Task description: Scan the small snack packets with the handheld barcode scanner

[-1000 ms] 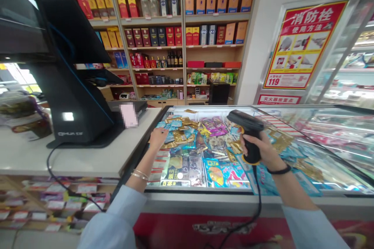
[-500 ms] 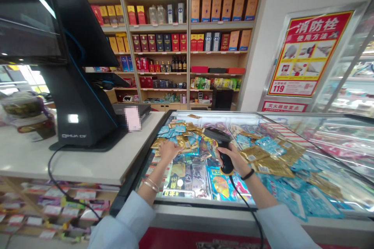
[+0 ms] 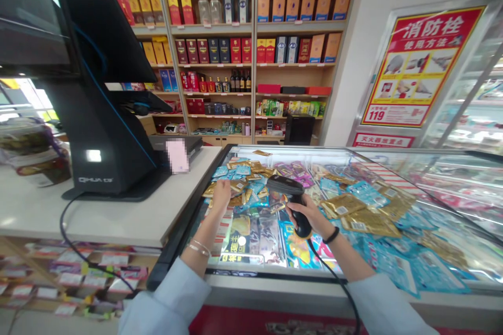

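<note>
My right hand (image 3: 308, 214) is wrapped around the grip of a black barcode scanner (image 3: 286, 186), whose head points left over the packets. A cable runs from its base toward me. On the left side of the glass-topped freezer (image 3: 251, 275), my left hand (image 3: 221, 196) has its fingers pinched together at the edge of a gold packet (image 3: 239, 186); the fingertips are partly hidden. Around it lies a pile of small gold and blue packets (image 3: 255, 188). To the right of the scanner are larger gold packets (image 3: 365, 220) and blue packets (image 3: 404, 264), spread on the glass.
A black checkout terminal (image 3: 110, 131) stands on the white counter (image 3: 165, 214) at the left, its cable hanging over the front. Beside it are stacked jars (image 3: 35, 157). Shelves of boxed bottles (image 3: 214, 52) line the back wall; a red fire-hydrant sign (image 3: 424, 68) hangs at the right.
My left hand has drawn up and leftward with the fingers pinched, and the gold packet beside it has shifted left. The scanner in my right hand has moved slightly left.
</note>
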A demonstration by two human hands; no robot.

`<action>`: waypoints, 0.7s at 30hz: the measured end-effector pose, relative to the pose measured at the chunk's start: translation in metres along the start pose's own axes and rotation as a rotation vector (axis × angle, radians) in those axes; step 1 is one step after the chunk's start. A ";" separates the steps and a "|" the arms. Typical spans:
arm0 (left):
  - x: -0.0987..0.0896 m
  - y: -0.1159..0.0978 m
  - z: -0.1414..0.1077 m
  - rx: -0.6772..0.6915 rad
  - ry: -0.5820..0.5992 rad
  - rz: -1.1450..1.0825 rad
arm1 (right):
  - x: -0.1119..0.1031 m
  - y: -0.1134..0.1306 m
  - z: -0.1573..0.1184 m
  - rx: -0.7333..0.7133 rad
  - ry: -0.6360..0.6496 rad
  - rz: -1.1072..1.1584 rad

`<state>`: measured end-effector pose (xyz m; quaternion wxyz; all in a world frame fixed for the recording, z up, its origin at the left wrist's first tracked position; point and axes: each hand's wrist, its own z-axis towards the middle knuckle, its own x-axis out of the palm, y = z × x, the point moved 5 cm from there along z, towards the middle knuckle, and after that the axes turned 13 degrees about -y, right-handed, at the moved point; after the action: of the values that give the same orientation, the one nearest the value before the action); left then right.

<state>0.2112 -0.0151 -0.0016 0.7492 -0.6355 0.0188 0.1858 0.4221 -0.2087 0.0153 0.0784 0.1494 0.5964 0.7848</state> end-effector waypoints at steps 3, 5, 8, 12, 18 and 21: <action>0.008 0.005 -0.005 -0.189 0.069 -0.265 | 0.005 0.008 0.001 0.000 0.041 -0.047; 0.013 0.006 -0.009 -0.264 0.117 -0.382 | 0.010 0.015 0.001 -0.006 0.063 -0.066; 0.012 0.002 -0.010 -0.222 0.101 -0.440 | 0.016 0.021 0.001 -0.020 0.048 -0.037; 0.000 -0.011 -0.003 0.004 0.019 -0.454 | 0.026 0.013 0.000 -0.040 0.057 -0.018; -0.010 -0.014 0.014 0.043 -0.018 -0.626 | 0.037 0.008 -0.005 -0.067 0.090 -0.084; -0.009 -0.012 0.017 -0.024 -0.012 -0.659 | 0.039 0.009 -0.008 -0.049 0.116 -0.122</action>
<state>0.2027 -0.0024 0.0153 0.7615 -0.6151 -0.1945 -0.0627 0.3836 -0.2067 0.0272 0.0950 0.0653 0.5884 0.8003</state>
